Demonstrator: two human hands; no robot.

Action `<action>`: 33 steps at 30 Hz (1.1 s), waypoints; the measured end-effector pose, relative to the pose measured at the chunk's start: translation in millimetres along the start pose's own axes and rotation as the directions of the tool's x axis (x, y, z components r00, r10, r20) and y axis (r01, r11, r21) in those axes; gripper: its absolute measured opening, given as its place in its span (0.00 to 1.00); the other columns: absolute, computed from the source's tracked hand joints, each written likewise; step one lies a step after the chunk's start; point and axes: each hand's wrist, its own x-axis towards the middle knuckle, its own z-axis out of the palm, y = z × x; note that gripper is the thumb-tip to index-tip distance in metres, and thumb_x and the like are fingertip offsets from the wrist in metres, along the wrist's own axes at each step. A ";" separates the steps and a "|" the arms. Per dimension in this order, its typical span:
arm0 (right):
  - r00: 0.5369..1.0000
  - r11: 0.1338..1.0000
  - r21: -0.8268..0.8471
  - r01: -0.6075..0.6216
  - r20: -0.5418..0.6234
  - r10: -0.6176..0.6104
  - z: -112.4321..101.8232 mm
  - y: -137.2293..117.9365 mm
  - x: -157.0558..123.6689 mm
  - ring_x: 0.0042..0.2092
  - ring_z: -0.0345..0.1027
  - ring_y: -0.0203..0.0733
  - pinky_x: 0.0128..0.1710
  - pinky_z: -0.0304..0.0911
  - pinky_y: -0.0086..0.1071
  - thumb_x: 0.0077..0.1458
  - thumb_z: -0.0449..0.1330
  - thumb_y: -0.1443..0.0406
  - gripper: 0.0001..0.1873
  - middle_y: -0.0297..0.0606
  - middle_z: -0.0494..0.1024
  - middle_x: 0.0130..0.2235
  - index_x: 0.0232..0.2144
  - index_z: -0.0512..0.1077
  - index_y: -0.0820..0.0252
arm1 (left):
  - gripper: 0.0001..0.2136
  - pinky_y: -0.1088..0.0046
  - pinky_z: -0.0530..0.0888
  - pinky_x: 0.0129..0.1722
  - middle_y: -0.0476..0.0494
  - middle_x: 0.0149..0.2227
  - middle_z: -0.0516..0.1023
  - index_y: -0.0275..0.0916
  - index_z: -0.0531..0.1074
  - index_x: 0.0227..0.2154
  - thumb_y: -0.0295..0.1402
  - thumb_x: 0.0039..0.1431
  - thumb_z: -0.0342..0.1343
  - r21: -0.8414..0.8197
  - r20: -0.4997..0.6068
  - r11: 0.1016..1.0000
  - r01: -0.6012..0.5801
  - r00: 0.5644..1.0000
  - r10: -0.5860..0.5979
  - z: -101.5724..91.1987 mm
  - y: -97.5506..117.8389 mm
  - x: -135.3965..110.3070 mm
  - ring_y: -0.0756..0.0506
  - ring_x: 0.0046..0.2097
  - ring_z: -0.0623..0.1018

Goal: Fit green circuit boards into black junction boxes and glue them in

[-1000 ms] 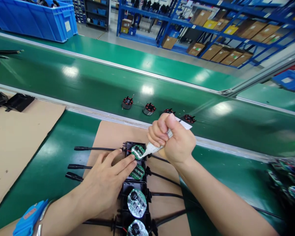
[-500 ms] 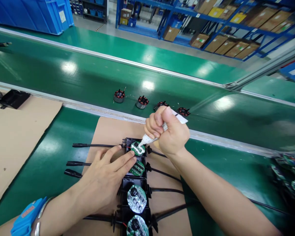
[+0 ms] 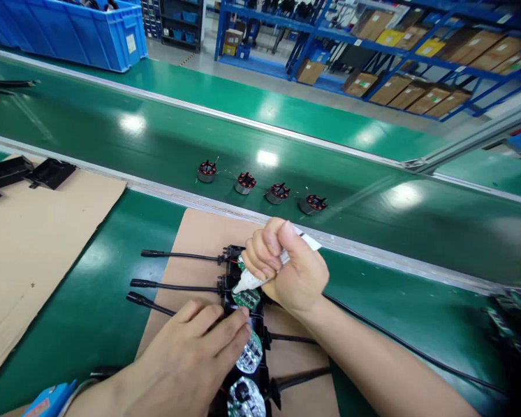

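Note:
A column of black housings [image 3: 231,286] with round green circuit boards [image 3: 247,299] and black cables lies on a cardboard sheet [image 3: 195,234]. My right hand [image 3: 284,266] is closed around a white tube [image 3: 254,277], its nozzle pointing down-left at the second board from the top. My left hand [image 3: 195,359] lies flat with fingers stretched out over the housings further down the row, fingertips touching the third board [image 3: 252,354]. A blue wrist strap [image 3: 47,399] is on my left wrist.
Several copper-wound stators [image 3: 243,183] stand in a row on the green conveyor belt [image 3: 134,139] beyond the metal rail. A second cardboard sheet [image 3: 35,231] with black plastic parts [image 3: 50,172] lies at left. Blue crate [image 3: 82,32] and shelving with boxes [image 3: 395,87] stand far back.
My right hand has brought the tube down from the top board to the second one. My left hand has slid down the row towards me. White paste was laid on the top board.

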 end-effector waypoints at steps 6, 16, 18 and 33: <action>1.000 0.999 -0.030 -0.016 0.011 0.017 -2.5 -0.7 2.2 0.15 0.39 0.28 0.14 0.42 0.23 0.58 0.56 0.56 0.21 0.24 0.49 0.15 0.18 0.58 0.58 | 0.21 0.64 0.60 0.49 0.46 0.59 0.67 0.35 0.64 0.57 0.39 0.65 0.46 0.001 -0.004 0.999 -0.049 0.999 0.049 2.0 -5.1 0.1 0.42 0.47 0.68; 0.998 0.994 -0.098 -0.058 0.002 0.058 -4.0 -17.9 -17.5 0.16 0.39 0.29 0.15 0.41 0.24 0.59 0.55 0.55 0.21 0.25 0.49 0.16 0.19 0.58 0.58 | 0.21 0.64 0.58 0.50 0.47 0.60 0.65 0.35 0.63 0.58 0.39 0.65 0.46 -0.018 0.034 0.999 -0.033 0.999 0.034 3.2 -3.9 -1.8 0.42 0.49 0.66; 0.999 0.993 -0.106 -0.044 -0.003 0.044 -5.5 -20.1 -18.7 0.16 0.40 0.29 0.15 0.42 0.24 0.59 0.55 0.56 0.21 0.25 0.49 0.16 0.19 0.59 0.59 | 0.22 0.64 0.58 0.50 0.47 0.60 0.65 0.36 0.63 0.58 0.40 0.65 0.46 -0.017 0.028 0.999 -0.031 0.999 0.031 3.5 -3.3 -2.7 0.42 0.49 0.66; 0.998 0.984 -0.165 0.065 0.003 -0.065 -10.9 -11.7 -8.1 0.16 0.42 0.29 0.15 0.43 0.24 0.59 0.56 0.54 0.22 0.25 0.50 0.15 0.18 0.59 0.58 | 0.24 0.63 0.59 0.50 0.46 0.61 0.64 0.35 0.61 0.59 0.40 0.63 0.48 -0.029 0.082 0.999 -0.029 0.996 0.031 1.1 -4.6 -1.7 0.41 0.50 0.67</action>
